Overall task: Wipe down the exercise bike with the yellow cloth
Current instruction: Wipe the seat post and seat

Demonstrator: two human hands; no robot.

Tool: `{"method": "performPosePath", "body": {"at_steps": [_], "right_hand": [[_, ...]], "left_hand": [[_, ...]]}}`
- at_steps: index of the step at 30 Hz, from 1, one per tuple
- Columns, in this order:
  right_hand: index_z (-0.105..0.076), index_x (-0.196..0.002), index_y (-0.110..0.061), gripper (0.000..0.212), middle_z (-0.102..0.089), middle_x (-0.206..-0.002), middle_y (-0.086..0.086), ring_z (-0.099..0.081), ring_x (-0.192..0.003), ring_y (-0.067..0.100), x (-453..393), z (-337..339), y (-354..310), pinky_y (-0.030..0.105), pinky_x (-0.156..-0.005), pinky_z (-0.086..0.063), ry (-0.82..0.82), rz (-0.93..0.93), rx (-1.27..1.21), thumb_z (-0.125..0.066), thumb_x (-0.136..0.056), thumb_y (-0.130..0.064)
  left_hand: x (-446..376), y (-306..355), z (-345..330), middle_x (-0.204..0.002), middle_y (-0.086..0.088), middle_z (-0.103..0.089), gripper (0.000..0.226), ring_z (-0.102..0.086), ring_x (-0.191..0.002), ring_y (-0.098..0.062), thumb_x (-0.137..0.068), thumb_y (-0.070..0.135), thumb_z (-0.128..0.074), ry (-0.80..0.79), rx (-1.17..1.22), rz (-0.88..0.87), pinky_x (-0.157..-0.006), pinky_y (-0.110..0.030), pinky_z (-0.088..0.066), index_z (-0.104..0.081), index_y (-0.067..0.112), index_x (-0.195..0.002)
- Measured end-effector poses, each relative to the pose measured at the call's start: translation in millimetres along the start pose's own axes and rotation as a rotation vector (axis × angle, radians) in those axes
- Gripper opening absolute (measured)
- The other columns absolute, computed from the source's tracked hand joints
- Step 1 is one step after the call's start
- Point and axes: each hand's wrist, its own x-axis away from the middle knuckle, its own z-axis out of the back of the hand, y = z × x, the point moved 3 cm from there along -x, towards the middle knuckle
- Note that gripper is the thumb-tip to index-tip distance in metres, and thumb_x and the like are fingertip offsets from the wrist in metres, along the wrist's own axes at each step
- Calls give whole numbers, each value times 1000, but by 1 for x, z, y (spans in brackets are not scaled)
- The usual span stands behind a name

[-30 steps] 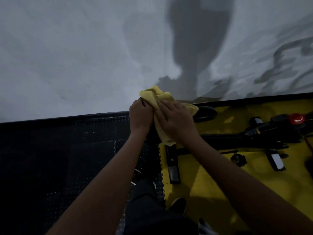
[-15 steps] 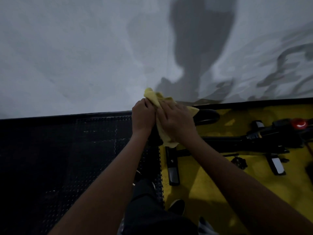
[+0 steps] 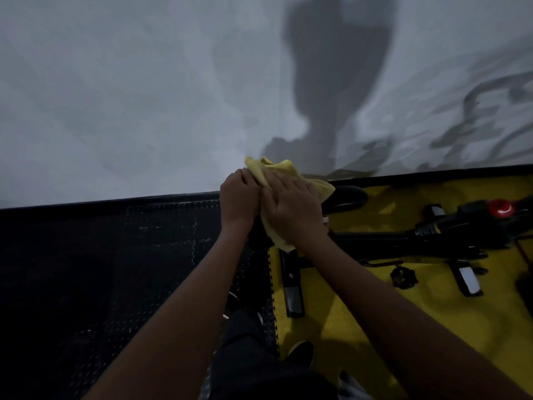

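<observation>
A person is standing over an exercise bike (image 3: 418, 241), wiping its near end while the dark studded floor mat (image 3: 101, 269) is filling the 9 o'clock side of the view and a grey wall (image 3: 129, 82) is rising behind. Just left of centre, the left hand (image 3: 239, 197) is curling its fingers around a dark part of the bike at the cloth's edge, apparently steadying it so the wiping does not push it aside. Touching it at its 3 o'clock, the right hand (image 3: 291, 209) is lying with fingers spread and fairly straight over the yellow cloth (image 3: 277, 168), pressing the fabric flat against the bike; the cloth is bunching out at 12 o'clock above the knuckles and hanging at 6 o'clock below the palm. What exactly lies under the cloth is hidden. Further toward 3 o'clock, the black frame is stretching across the yellow floor mat (image 3: 375, 327), with a red knob (image 3: 500, 207) near the far right edge and a pedal (image 3: 467, 280) below it. Compared with a second ago, the hands are sitting slightly higher on the same spot, the cloth is showing a little more above them, and both holds are looking unchanged, suggesting a short rubbing stroke.
</observation>
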Motion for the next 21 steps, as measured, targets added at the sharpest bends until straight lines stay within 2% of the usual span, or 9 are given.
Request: {"method": "performPosePath", "body": {"at_steps": [3,6,7,9,12,14,17,19,21], "right_hand": [[-50,-148,-27,50,-56,-147,-3,-50,-134,23,15,19,36,41,-109,-34,-16,220,73,-37,-104,-45],[-71,-110,-17,34,-73,-97,5,-66,-90,28,10,46,73,35,-77,-40,107,164,134,-45,-101,-36],[-70,-88,-15,34,-66,-75,5,-63,-71,29,3,51,74,33,-66,-35,138,72,155,-45,-100,-35],[-55,-65,-15,41,-50,-59,2,-53,-56,27,-10,47,61,33,-61,-29,134,-114,222,-41,-99,-34],[-57,-70,-16,42,-61,-69,7,-46,-62,23,-13,27,23,34,-66,-28,126,-183,186,-35,-100,-36],[-66,-92,-14,39,-69,-90,9,-56,-79,27,1,14,8,39,-77,-37,117,-95,92,-37,-102,-37],[-65,-120,-16,38,-69,-113,4,-58,-104,28,19,20,32,42,-95,-35,92,98,101,-41,-101,-39],[-67,-103,-16,26,-69,-97,6,-60,-93,29,19,38,61,39,-84,-35,136,120,140,-47,-101,-33],[-60,-78,-16,32,-60,-73,4,-57,-72,28,7,51,76,36,-71,-30,147,-20,187,-44,-101,-32]], "left_hand": [[2,1,1,-68,-5,-56,35,-47,-63,-19,-100,18,-39,-4,11,6,-59,-32,-30,-51,8,-68],[1,2,0,-82,-10,-66,39,-59,-77,-24,-102,22,-37,-9,29,-15,-68,-38,-45,-64,1,-84],[1,3,0,-84,-11,-67,40,-60,-80,-25,-102,23,-36,-6,31,-18,-73,-41,-48,-65,0,-87],[1,1,-1,-85,-11,-67,42,-61,-81,-25,-102,24,-35,2,21,-25,-76,-44,-50,-65,-1,-88],[1,0,-2,-84,-10,-67,41,-61,-80,-25,-101,24,-36,7,11,-35,-75,-44,-50,-65,-1,-87],[0,-2,-2,-77,-9,-64,39,-58,-74,-27,-101,21,-37,18,-13,-56,-68,-43,-46,-62,0,-81],[0,-2,-3,-70,-7,-58,37,-52,-69,-26,-101,20,-38,38,-40,-79,-62,-34,-34,-56,3,-73],[-1,-3,-4,-78,-9,-64,37,-56,-74,-25,-101,20,-40,61,-42,-114,-66,-30,-37,-62,1,-79],[-1,-2,-3,-80,-10,-66,34,-58,-75,-23,-101,18,-43,88,-61,-167,-66,-24,-37,-64,0,-80]]}}
